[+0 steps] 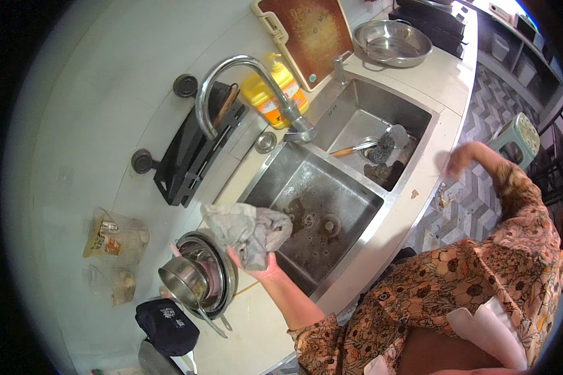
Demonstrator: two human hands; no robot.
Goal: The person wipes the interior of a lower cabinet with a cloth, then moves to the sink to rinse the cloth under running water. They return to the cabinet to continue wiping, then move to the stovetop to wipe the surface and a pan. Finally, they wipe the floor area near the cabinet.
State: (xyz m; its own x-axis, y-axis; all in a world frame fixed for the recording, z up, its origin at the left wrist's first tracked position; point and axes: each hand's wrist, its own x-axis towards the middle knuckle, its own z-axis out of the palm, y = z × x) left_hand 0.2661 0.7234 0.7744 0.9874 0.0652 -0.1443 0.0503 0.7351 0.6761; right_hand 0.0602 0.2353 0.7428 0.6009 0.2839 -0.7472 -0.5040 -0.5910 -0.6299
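My left hand [259, 271] grips a crumpled grey cloth [262, 229] over the left edge of the larger sink basin [323, 206]. Brownish water and some foam lie on the basin's bottom around its drain. Off to the right, my right hand [460, 161] is blurred by the counter's front edge, and its fingers cannot be made out. In the smaller sink basin [347, 117] lie a wooden-handled tool [345, 151], a dark scouring pad [383, 147] and a dark brown clump [376, 173]. A chrome faucet [244, 61] arches behind the basins.
Left of the sink stand stacked bowls [230, 276] with a steel saucepan [183, 279] and a dark pouch [168, 326]. A yellow detergent bottle [277, 93], a cutting board [309, 37] and a steel pan [393, 43] stand behind and right. A stool [518, 138] is on the floor.
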